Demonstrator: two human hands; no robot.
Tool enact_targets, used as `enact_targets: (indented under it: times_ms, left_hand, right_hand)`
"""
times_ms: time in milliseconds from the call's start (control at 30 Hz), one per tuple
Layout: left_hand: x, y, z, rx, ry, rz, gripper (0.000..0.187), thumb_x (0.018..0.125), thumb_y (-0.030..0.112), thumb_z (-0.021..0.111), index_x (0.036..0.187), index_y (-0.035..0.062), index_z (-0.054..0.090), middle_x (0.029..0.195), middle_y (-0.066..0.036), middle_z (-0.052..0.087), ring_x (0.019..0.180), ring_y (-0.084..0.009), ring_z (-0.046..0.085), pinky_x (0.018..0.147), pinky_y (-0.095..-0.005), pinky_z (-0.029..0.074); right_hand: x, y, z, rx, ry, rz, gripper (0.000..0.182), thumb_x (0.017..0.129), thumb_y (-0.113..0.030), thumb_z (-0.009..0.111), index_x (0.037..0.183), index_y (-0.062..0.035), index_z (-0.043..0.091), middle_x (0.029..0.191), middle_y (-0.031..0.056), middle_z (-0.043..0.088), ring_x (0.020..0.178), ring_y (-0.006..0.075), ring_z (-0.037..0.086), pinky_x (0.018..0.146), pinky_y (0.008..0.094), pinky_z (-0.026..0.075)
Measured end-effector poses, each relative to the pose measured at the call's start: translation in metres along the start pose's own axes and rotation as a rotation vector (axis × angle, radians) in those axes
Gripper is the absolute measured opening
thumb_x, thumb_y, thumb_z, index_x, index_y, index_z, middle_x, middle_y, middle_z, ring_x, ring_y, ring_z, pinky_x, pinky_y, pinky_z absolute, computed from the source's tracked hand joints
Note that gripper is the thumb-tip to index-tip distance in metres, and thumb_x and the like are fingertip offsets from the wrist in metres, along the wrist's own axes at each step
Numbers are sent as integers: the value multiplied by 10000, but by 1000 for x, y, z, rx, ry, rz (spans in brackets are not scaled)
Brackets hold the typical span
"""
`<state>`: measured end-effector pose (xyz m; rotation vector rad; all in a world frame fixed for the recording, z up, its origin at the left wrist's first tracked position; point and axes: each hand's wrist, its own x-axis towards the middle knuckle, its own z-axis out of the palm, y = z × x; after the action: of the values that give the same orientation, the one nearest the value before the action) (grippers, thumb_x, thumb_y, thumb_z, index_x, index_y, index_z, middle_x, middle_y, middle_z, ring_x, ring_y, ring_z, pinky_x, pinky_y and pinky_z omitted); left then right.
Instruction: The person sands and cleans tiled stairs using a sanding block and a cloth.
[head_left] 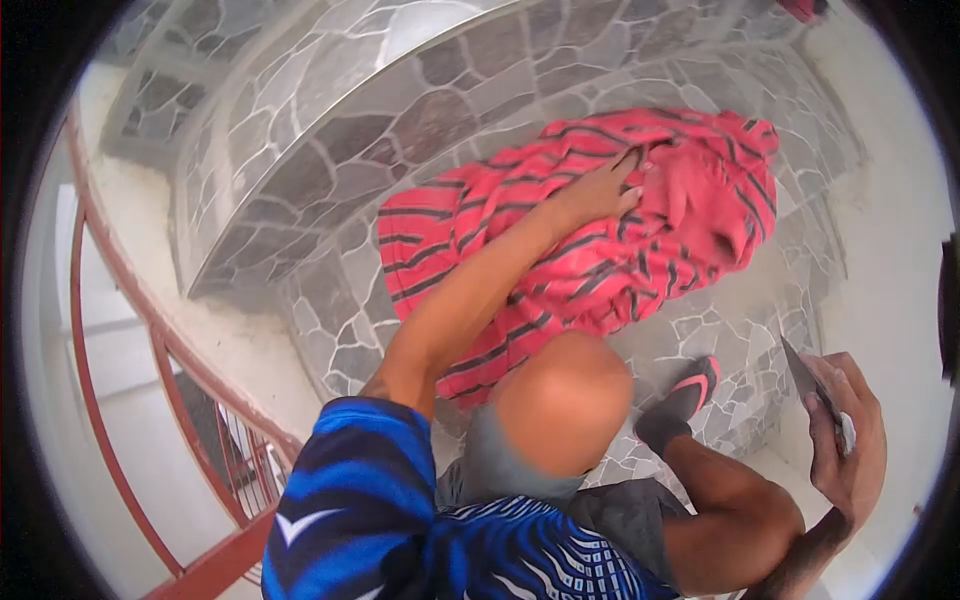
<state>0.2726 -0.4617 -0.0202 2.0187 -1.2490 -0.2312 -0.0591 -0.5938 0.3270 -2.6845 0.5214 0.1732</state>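
Note:
A bright pink cloth with dark stripes (590, 265) lies bunched and wrinkled on the stone-patterned floor in front of me. My left hand (612, 188) reaches across it, fingers closed on a fold near its right part, fingertips partly hidden by the fabric. At the right, apart from the cloth, my right hand (850, 425) grips a putty knife (806, 384). Its thin grey blade points up and to the left, and the fingers cover most of its handle.
A curved stone-clad step (420, 115) runs behind the cloth. A reddish railing (160, 350) stands at the left, and a pale wall (895, 260) rises at the right. My sandaled foot (690, 395) rests on the floor below the cloth.

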Motion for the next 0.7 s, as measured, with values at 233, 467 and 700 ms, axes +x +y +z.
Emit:
enact_targets:
  times_ms: [233,467,700]
  left_hand:
    - [-264,-70,-159,296,298,-541,488,984,274,551,1390,3,541,1315,-284,611,1132,-467,626,944,-533,514]
    - [-419,-150,-173,1365,386,-676,414,937,409,581,1039,8,599,1050,-253,636,924,-451,640,853,-527,538]
    - [-175,-95,-73,1278,297,-378,409,827,448,628,873,51,720,849,-184,676,758,-357,638,621,-507,473]
  right_hand:
    - [24,18,0,-33,-129,-64,325,944,31,608,1259,-39,648,1186,199,660,1036,358,653,930,402,504]
    - [18,31,1,-33,-27,-145,306,941,28,546,1237,18,626,1054,189,620,901,328,613,815,355,491]
    - [0,23,-5,63,-74,44,319,924,56,517,1226,39,618,983,193,593,812,316,580,743,339,471]
